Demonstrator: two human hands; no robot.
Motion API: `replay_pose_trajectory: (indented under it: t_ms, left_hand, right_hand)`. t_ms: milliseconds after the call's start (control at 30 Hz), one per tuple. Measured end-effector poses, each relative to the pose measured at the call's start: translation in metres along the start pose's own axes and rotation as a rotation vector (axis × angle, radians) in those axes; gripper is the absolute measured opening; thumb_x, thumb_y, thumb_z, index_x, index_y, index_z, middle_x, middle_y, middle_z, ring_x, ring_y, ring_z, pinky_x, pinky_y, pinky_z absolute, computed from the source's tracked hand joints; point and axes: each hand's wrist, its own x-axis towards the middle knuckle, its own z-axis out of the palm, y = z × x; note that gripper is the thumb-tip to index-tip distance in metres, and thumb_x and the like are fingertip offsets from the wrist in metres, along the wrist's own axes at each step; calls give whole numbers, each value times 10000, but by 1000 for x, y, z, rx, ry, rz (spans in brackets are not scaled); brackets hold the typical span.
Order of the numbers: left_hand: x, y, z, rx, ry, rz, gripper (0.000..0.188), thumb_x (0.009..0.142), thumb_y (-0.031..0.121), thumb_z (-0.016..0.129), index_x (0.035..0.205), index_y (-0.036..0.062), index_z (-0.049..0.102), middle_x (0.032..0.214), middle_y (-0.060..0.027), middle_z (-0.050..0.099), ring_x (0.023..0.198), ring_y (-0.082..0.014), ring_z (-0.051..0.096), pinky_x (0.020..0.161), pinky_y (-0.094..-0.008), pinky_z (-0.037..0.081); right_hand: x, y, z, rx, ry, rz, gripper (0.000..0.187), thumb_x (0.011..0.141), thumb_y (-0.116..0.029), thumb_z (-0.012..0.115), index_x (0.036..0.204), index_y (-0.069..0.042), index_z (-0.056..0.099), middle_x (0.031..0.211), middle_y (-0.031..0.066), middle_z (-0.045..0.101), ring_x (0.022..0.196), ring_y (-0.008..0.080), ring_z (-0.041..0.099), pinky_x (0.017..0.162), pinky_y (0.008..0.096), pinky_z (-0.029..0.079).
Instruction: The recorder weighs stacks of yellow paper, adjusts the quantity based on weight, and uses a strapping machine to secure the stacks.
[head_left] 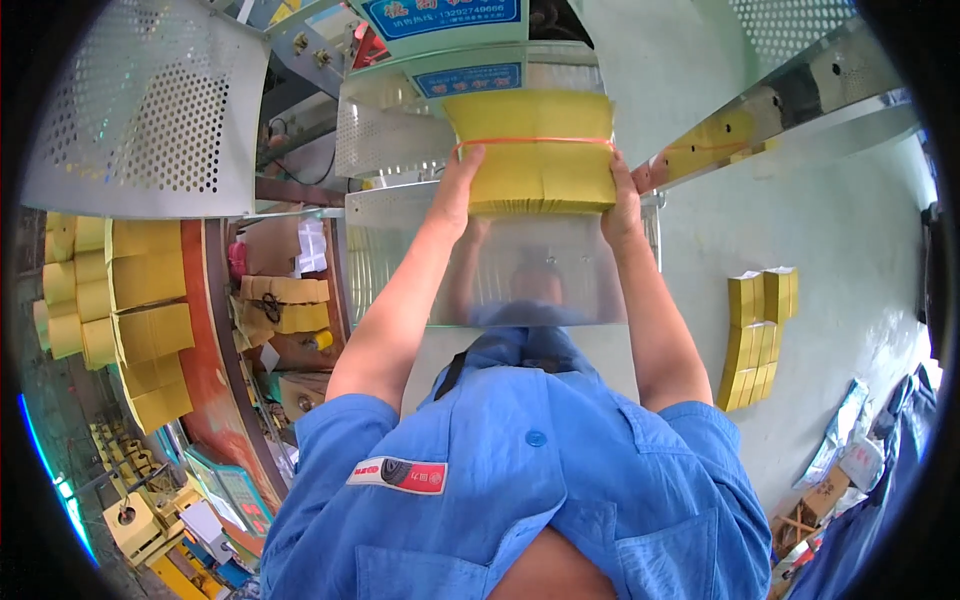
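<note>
A thick bundle of yellow paper (542, 180) sits between my two hands over a shiny metal plate (400, 265). Around its middle runs a thin orange band (535, 140). My left hand (457, 192) grips the left end, with the thumb near the band. At the right end my right hand (624, 203) presses against the side, its fingers partly hidden by the paper. Both forearms are stretched forward. The plate mirrors part of my arms below the bundle. Whether the bundle rests on the metal I cannot tell.
Perforated metal panels (150, 110) flank the machine at upper left. A metal rail (780, 115) slants across the upper right. More yellow bundles stand on the left (150, 300) and on the right floor (757, 340). A shelf holds black scissors (268, 307) and cardboard pieces.
</note>
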Motion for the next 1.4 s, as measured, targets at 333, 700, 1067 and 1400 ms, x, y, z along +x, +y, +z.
replay_pose_trajectory:
  t_ms: [333, 700, 1067, 1400]
  left_hand:
    - [-141, -3, -47, 647, 176, 36, 458, 1002, 360, 532, 1266, -11, 568, 1206, -95, 636, 1082, -217, 604, 952, -333, 457]
    - [-138, 7, -106, -2, 538, -115, 671, 1004, 561, 385, 1343, -4, 509, 1322, -157, 558, 1189, -232, 548, 1014, -392, 431]
    - [-96, 4, -65, 38, 106, -203, 490, 1002, 484, 430, 1071, 32, 606, 1024, -74, 638, 981, -174, 595, 915, -334, 447]
    - [-125, -2, -87, 61, 178, -51, 691, 1002, 550, 408, 1474, 51, 343, 1511, -143, 358, 1389, -229, 357, 1121, -381, 307]
  right_hand:
    - [-109, -35, 18, -762, -289, 74, 495, 976, -436, 509, 1298, -71, 594, 1068, 109, 675, 1010, 182, 617, 862, 336, 485]
    - [-124, -46, -2, -372, -72, 246, 438, 984, -285, 553, 1349, -45, 539, 1299, 65, 601, 1182, 152, 554, 982, 286, 414]
    - [-115, -38, 41, -325, -181, 261, 467, 976, -257, 544, 1406, -77, 514, 1351, 79, 567, 1240, 168, 515, 1046, 295, 390]
    - [-157, -27, -1, -362, -85, 180, 477, 992, -296, 521, 1385, -25, 507, 1325, 104, 583, 1182, 163, 560, 1002, 300, 428]
